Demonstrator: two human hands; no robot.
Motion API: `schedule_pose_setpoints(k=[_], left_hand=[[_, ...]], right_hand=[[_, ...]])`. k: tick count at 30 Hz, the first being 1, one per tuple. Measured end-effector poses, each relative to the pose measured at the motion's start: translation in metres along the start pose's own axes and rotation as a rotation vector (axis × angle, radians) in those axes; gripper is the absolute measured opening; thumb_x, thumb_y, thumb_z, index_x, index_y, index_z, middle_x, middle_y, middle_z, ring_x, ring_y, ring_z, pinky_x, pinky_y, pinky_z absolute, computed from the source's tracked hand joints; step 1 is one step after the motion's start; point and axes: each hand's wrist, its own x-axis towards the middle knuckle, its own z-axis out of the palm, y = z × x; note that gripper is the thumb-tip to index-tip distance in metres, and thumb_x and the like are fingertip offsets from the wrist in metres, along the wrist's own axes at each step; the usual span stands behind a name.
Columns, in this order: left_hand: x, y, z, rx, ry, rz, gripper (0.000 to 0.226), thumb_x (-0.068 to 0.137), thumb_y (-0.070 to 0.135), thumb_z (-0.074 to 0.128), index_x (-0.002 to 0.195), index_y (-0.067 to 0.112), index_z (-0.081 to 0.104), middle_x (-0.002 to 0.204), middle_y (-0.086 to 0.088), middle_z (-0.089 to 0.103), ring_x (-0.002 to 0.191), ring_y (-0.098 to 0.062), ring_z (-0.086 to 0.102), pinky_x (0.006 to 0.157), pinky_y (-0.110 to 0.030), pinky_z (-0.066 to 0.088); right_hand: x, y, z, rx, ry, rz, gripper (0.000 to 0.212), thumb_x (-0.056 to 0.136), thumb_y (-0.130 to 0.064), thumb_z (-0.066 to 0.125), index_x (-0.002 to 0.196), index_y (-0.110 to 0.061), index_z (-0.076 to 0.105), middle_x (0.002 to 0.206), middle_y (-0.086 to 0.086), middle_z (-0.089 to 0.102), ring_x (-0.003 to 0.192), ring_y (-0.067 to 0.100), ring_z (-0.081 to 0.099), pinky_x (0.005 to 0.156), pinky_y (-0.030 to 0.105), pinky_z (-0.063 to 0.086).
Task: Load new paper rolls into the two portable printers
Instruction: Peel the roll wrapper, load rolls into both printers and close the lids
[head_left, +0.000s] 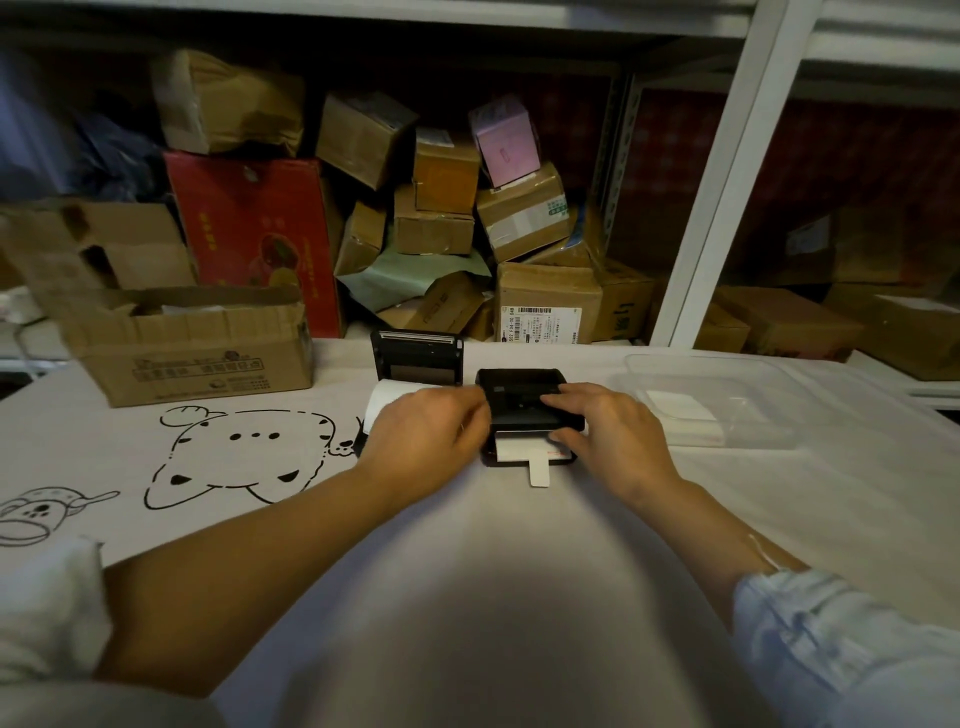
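Two black portable printers sit mid-table. The right printer has its lid lowered, and a white paper strip with a narrow tab sticks out of its front. My right hand rests flat on its lid and front right corner. My left hand grips its left side. The left printer stands behind with its lid raised upright. A white paper roll lies in its open bay, partly hidden by my left hand.
A clear plastic tray holding white paper lies at the right. An open cardboard box stands at the back left. Stacked cartons fill the shelf behind, framed by a white shelf post. The tablecloth bears cartoon drawings.
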Motion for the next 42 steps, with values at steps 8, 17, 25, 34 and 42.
schedule_pose_setpoints(k=[8,17,25,34,42], left_hand=[[0.029,0.022,0.026,-0.628,-0.115,-0.634,0.04,0.099,0.017,0.043,0.139,0.009,0.043,0.134,-0.012,0.051,0.124,-0.031,0.049,0.107,-0.043,0.04],[0.034,0.023,0.034,-0.672,-0.035,-0.778,0.034,0.09,0.015,0.062,0.122,0.004,0.058,0.113,-0.013,0.062,0.108,-0.032,0.059,0.098,-0.045,0.049],[0.033,0.02,0.039,-0.747,-0.007,-0.877,0.019,0.091,0.023,0.061,0.083,0.007,0.067,0.094,-0.017,0.065,0.098,-0.034,0.063,0.095,-0.044,0.051],[0.034,0.018,0.044,-0.731,-0.022,-0.893,0.022,0.09,0.021,0.061,0.1,0.003,0.067,0.103,-0.018,0.065,0.101,-0.032,0.062,0.096,-0.043,0.051],[0.038,0.025,0.049,-0.803,0.028,-0.932,0.028,0.092,0.022,0.059,0.112,0.001,0.062,0.114,-0.017,0.063,0.107,-0.032,0.06,0.099,-0.043,0.048]], right_hand=[[-0.001,0.0,-0.001,-0.049,-0.022,-0.03,0.049,0.09,-0.03,0.063,0.137,-0.032,0.05,0.146,-0.006,0.047,0.129,0.019,0.047,0.103,0.034,0.04],[-0.001,0.008,0.013,0.417,-0.029,0.261,0.066,0.079,-0.025,0.077,0.138,-0.016,0.05,0.13,0.007,0.061,0.114,0.026,0.06,0.097,0.04,0.05],[-0.002,0.011,0.017,0.398,-0.035,0.24,0.054,0.078,-0.027,0.077,0.128,-0.018,0.06,0.12,0.003,0.068,0.107,0.023,0.064,0.093,0.04,0.053],[0.003,0.011,0.013,0.48,-0.109,0.34,0.05,0.083,-0.03,0.072,0.129,-0.015,0.06,0.126,0.004,0.064,0.115,0.024,0.059,0.098,0.037,0.047],[0.013,0.014,0.018,0.83,-0.16,0.581,0.029,0.093,-0.029,0.06,0.113,-0.009,0.069,0.101,0.009,0.068,0.093,0.022,0.061,0.089,0.03,0.049]])
